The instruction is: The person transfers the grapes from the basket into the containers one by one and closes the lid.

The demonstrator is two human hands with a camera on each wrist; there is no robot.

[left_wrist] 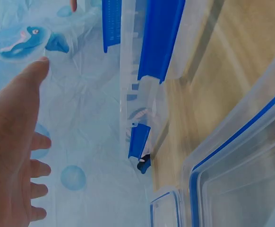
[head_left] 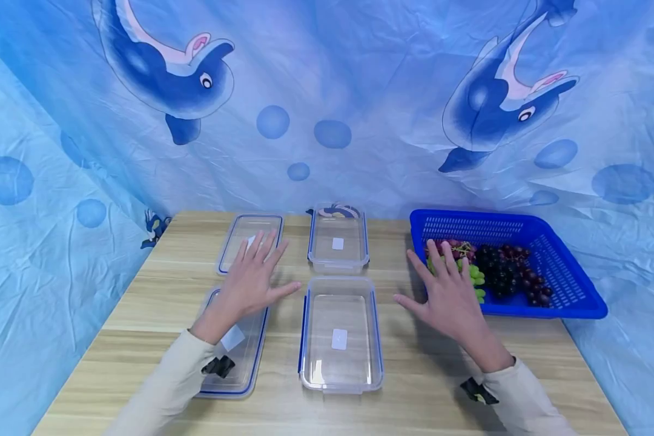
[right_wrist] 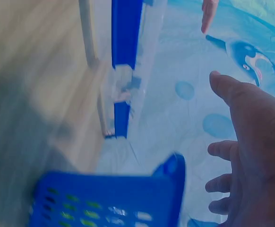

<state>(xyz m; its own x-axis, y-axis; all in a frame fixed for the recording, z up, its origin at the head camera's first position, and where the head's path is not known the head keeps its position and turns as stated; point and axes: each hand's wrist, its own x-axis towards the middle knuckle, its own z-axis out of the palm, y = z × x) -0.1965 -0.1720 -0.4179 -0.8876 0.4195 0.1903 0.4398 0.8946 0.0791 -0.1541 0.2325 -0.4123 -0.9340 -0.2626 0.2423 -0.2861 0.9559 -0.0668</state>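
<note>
My left hand (head_left: 252,280) hovers with spread fingers over two clear lids on the left, the nearer lid (head_left: 245,351) and the farther lid (head_left: 240,257), both edged in blue. It holds nothing. My right hand (head_left: 449,297), fingers also spread, is above the table by the left side of a blue basket (head_left: 572,272), overlapping it in the head view. In the basket lie green grapes (head_left: 476,280), red grapes (head_left: 460,248) and dark grapes (head_left: 498,272). Between the hands stand a large clear container (head_left: 340,357) and a smaller clear container (head_left: 338,242), lidless, with blue side clips.
The wooden table (head_left: 403,399) reaches back to a blue curtain (head_left: 381,169) printed with dolphins. More curtain hangs at both sides. Each sleeve carries a black strap near the wrist.
</note>
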